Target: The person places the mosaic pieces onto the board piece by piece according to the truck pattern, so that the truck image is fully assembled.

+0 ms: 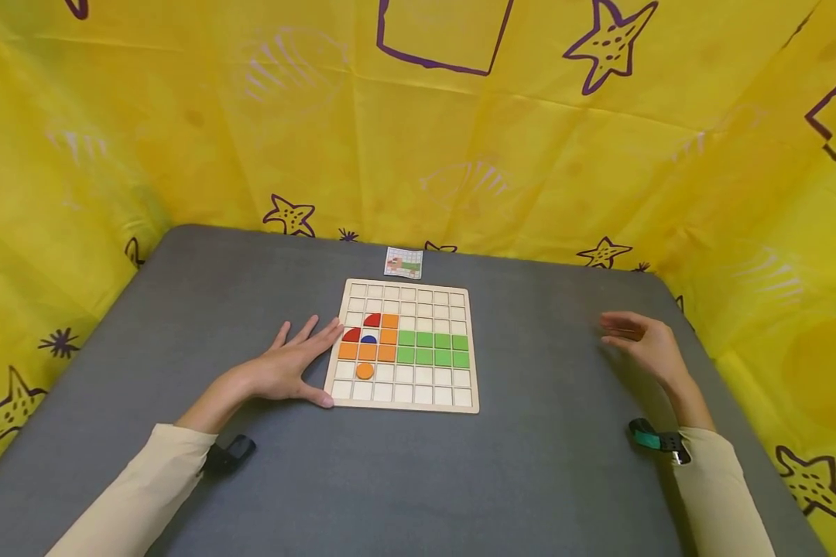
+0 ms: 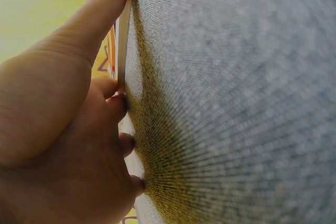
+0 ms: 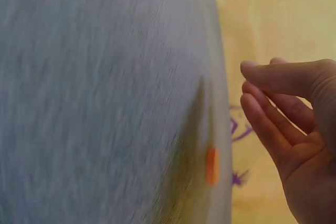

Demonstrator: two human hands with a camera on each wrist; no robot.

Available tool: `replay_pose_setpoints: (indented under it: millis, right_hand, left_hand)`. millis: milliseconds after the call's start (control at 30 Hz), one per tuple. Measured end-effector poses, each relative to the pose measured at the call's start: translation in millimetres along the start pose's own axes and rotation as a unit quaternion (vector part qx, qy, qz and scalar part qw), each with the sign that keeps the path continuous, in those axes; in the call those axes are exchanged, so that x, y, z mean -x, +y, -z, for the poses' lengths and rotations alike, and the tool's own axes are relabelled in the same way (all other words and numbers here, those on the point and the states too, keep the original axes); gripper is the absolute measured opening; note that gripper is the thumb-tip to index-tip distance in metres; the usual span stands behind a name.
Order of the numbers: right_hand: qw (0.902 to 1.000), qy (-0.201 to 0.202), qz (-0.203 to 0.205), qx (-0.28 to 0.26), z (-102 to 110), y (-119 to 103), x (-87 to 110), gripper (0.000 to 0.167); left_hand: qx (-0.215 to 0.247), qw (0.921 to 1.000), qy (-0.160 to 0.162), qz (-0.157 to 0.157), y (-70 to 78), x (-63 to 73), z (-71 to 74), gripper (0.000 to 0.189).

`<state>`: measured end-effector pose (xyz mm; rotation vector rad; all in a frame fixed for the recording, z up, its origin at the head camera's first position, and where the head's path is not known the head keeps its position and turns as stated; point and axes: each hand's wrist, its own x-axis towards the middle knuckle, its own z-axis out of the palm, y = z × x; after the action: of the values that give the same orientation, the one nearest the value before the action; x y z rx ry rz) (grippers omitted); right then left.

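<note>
A wooden grid board (image 1: 402, 394) lies on the grey table, with its cells partly filled by flat coloured pieces. Green squares (image 1: 433, 349) make a two-row block at its right, and orange squares (image 1: 367, 351) stand left of them. Two red quarter-circles (image 1: 372, 319), a blue half-circle (image 1: 368, 339) and an orange disc (image 1: 365, 371) sit at the left. My left hand (image 1: 286, 367) rests spread beside the board, thumb and fingertip touching its left edge. My right hand (image 1: 644, 343) hovers over the table's right side, fingers loosely bent and holding nothing. Past its fingers lies a small orange piece (image 3: 212, 166).
A small printed picture card (image 1: 403, 263) lies behind the board near the table's far edge. Yellow patterned cloth (image 1: 418, 139) hangs around the back and sides of the grey table (image 1: 418, 487). Each wrist wears a dark strap (image 1: 658, 441).
</note>
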<state>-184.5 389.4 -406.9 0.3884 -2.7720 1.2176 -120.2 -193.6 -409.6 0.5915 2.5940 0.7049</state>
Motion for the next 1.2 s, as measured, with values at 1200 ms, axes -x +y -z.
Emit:
replay_pose_setpoints:
  millis: [1200]
  right_hand:
    - [0.9973,0.003,-0.038,0.062,20,29,20.8,0.039]
  left_hand:
    - [-0.002,1.0000,-0.007,0.000,2.1,0.5,2.3,0.118]
